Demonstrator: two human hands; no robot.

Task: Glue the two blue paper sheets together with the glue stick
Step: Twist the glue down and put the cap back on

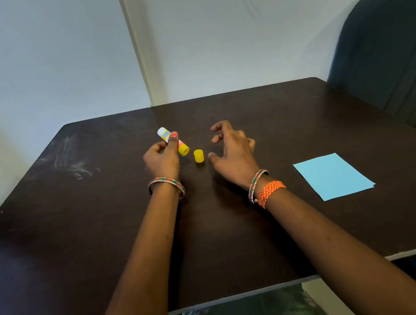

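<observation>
My left hand [162, 161] grips the glue stick [172, 141] at mid-table; the stick is tilted, its white end up and to the left, its yellow end down and to the right. The yellow cap [198, 156] stands upright on the table just right of the stick, off it. My right hand [232, 148] hovers to the right of the cap with fingers spread and curled, holding nothing. The blue paper sheets [333, 175] lie stacked flat near the table's right side, a second edge showing at the lower right corner.
The dark brown table [106, 238] has pale scuff marks at its far left. A dark padded chair [389, 51] stands behind the right corner. A white wall runs along the far edge.
</observation>
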